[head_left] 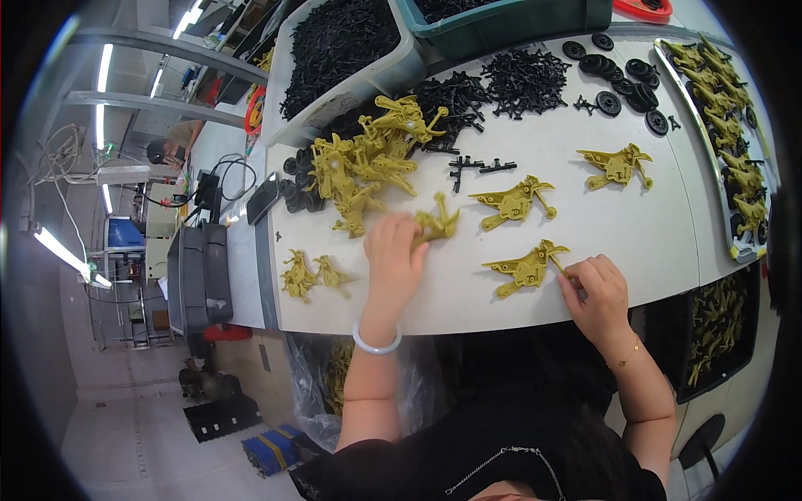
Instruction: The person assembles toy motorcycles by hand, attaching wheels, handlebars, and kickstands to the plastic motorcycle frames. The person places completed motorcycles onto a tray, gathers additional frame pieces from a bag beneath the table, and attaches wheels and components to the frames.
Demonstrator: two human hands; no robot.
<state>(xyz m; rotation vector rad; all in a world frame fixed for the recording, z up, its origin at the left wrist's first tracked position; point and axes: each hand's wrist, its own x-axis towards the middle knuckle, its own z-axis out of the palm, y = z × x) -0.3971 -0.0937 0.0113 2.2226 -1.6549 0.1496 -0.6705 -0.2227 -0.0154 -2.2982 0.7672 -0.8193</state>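
My left hand [394,255] is closed on a yellow-green plastic part [438,219], slightly blurred, just right of a heap of similar parts [355,171]. My right hand [597,290] pinches the right end of another yellow-green frame-like part [528,267] lying flat near the table's front edge. Behind that one lies a matching part [516,203], and a third [618,165] sits farther back to the right. Two smaller yellow-green pieces [298,275] rest left of my left hand. Short black connector pieces [499,165] lie between the heap and the flat parts.
At the back are a pale bin [408,63] full of small black parts and a green bin [501,32]. Loose black pieces [526,82] and black wheels [608,103] cover the table's rear. A tray [689,108] of assembled pieces stands right. Another person [180,142] is far left.
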